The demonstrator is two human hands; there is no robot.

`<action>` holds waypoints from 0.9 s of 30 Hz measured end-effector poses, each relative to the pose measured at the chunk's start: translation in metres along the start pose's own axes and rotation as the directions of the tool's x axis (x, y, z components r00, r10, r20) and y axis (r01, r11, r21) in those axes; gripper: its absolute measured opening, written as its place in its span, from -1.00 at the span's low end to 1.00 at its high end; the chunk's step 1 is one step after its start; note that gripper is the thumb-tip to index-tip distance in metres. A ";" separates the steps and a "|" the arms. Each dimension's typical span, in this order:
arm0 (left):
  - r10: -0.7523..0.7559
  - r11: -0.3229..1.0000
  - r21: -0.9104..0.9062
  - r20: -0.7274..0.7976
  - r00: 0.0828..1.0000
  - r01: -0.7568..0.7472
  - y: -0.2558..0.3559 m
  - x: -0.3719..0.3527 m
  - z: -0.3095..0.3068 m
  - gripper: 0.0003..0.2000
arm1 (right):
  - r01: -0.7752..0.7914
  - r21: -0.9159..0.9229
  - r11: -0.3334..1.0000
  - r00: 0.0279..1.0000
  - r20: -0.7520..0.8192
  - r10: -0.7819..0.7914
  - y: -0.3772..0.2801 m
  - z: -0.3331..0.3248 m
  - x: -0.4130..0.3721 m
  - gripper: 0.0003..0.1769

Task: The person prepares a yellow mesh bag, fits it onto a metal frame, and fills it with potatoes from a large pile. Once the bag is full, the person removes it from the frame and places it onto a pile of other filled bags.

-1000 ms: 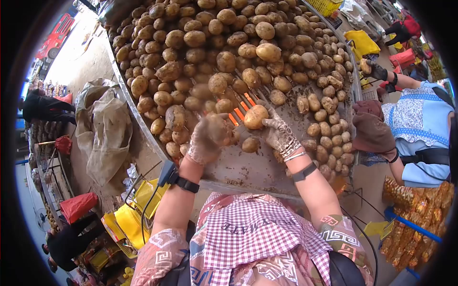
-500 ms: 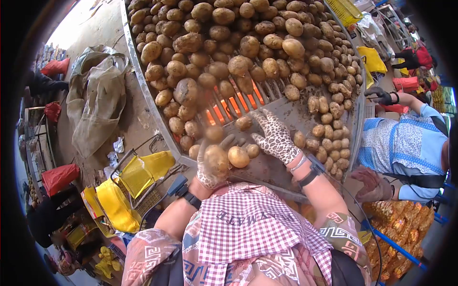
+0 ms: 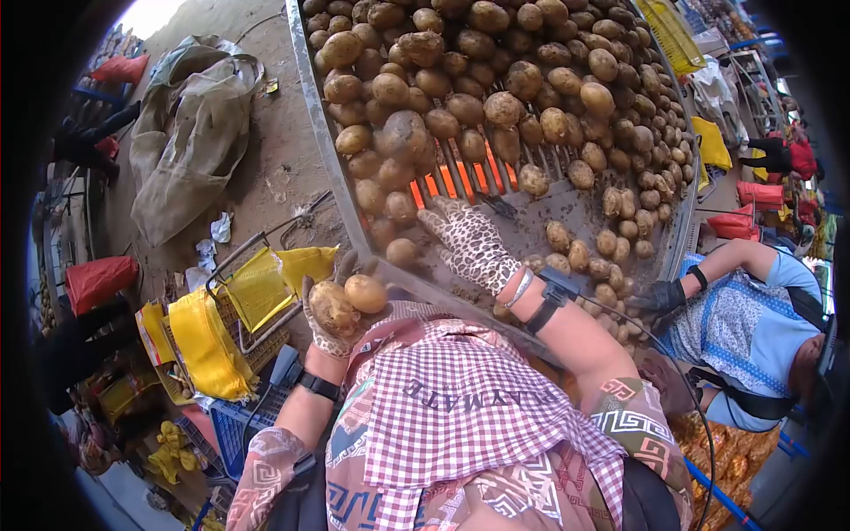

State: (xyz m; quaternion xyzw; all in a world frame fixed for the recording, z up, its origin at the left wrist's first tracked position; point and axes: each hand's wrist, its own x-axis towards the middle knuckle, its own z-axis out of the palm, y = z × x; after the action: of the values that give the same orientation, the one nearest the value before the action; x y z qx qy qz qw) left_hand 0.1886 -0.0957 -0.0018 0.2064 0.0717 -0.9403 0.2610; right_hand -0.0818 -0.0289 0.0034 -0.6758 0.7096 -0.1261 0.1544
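My left hand (image 3: 329, 310), in a patterned glove, holds two potatoes: a large one (image 3: 333, 307) and a smaller, smooth one (image 3: 366, 294). It is outside the near left edge of the metal sorting table (image 3: 317, 133). My right hand (image 3: 467, 241), gloved in leopard print, reaches over the bare near part of the table with its fingers spread and nothing in them. A single potato (image 3: 401, 252) lies to the left of it. Beyond the fingers are metal bars with an orange glow (image 3: 459, 180) between them, and a big heap of potatoes (image 3: 496, 53).
A co-worker (image 3: 739, 305) in a blue patterned apron stands at the right, a dark-gloved hand (image 3: 657, 296) at the table's edge. Left are yellow net bags (image 3: 212, 350) on a crate, a blue crate (image 3: 232, 434) and a large sack (image 3: 199, 133) on the floor.
My left hand has moved left, off the table, with potatoes in it. My right hand has shifted left over the surface. The co-worker's hand has come to the table's edge. The view has turned slightly.
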 end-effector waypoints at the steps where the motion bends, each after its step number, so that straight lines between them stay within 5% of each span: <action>1: -0.021 1.000 -0.006 0.084 0.996 0.021 0.002 -0.002 -0.002 -0.09 | 0.044 -0.017 0.999 0.996 0.082 -0.043 0.000 0.015 0.004 -0.48; 3: -0.027 0.999 -0.045 0.035 0.999 0.028 0.004 -0.006 0.009 -0.10 | -0.090 0.102 0.991 0.995 0.051 0.085 0.002 0.009 0.007 -0.48; 5: -0.013 0.996 -0.093 -0.015 1.000 0.011 0.011 -0.010 0.008 -0.10 | -0.307 0.620 0.722 0.950 0.158 0.269 0.002 -0.009 0.012 -0.50; 6: -0.018 0.993 -0.119 0.023 1.000 0.020 0.014 -0.011 0.001 -0.10 | -0.299 0.619 0.726 0.954 0.169 0.249 -0.001 -0.022 0.012 -0.50; 7: -0.017 0.990 -0.136 0.065 0.998 0.025 0.020 -0.011 -0.004 -0.10 | -0.464 0.874 0.144 0.885 0.452 0.113 -0.009 -0.034 0.013 -0.49; 8: 0.028 0.985 -0.173 0.048 0.998 -0.019 0.024 -0.012 -0.006 -0.10 | -0.593 0.658 -0.464 0.793 0.578 -0.193 -0.021 -0.036 0.021 -0.48; 11: 0.266 0.962 -0.053 -0.028 0.964 -0.267 0.044 -0.026 -0.032 -0.13 | -0.645 0.640 -0.419 0.748 0.642 -0.171 -0.072 -0.014 0.051 -0.42; 12: 0.461 0.545 0.750 0.105 0.881 -0.374 0.048 -0.036 -0.020 -0.20 | -0.644 0.667 -0.376 0.751 0.644 -0.145 -0.095 0.001 0.065 -0.42; 14: 0.490 0.637 0.667 0.036 0.871 -0.386 0.074 -0.056 -0.032 -0.19 | -0.707 0.650 -0.279 0.704 0.682 -0.197 -0.129 0.023 0.090 -0.49; 19: 0.377 0.926 0.050 -0.158 0.913 -0.374 0.164 -0.099 -0.076 -0.17 | -0.695 0.719 -0.009 0.680 0.653 -0.335 -0.213 0.101 0.134 -0.45; 21: 0.436 0.897 0.135 -0.431 0.790 -0.421 0.190 -0.101 -0.092 -0.30 | -0.414 0.851 0.323 0.815 0.505 -0.286 -0.240 0.116 0.138 -0.38; 23: 0.495 0.869 0.339 -0.624 0.605 -0.361 0.206 -0.093 -0.113 -0.46 | -0.187 0.793 0.580 0.805 0.462 -0.372 -0.243 0.092 0.134 -0.28; 25: 0.457 0.888 0.231 -0.529 0.714 -0.397 0.236 -0.077 -0.197 -0.52 | 0.125 0.727 0.675 0.864 0.255 -0.435 -0.227 0.116 0.111 -0.39; 27: 0.526 0.809 0.571 -0.596 0.607 -0.140 0.224 -0.067 -0.175 -0.45 | 0.065 0.745 0.664 0.860 0.295 -0.416 -0.197 0.088 0.089 -0.48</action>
State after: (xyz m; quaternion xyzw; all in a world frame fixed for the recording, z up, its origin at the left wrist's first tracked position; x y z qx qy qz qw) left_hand 0.4187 -0.2133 -0.1370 0.6304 -0.1011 -0.6963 0.3280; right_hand 0.1303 -0.1256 -0.0059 -0.6626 0.4511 -0.2537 0.5414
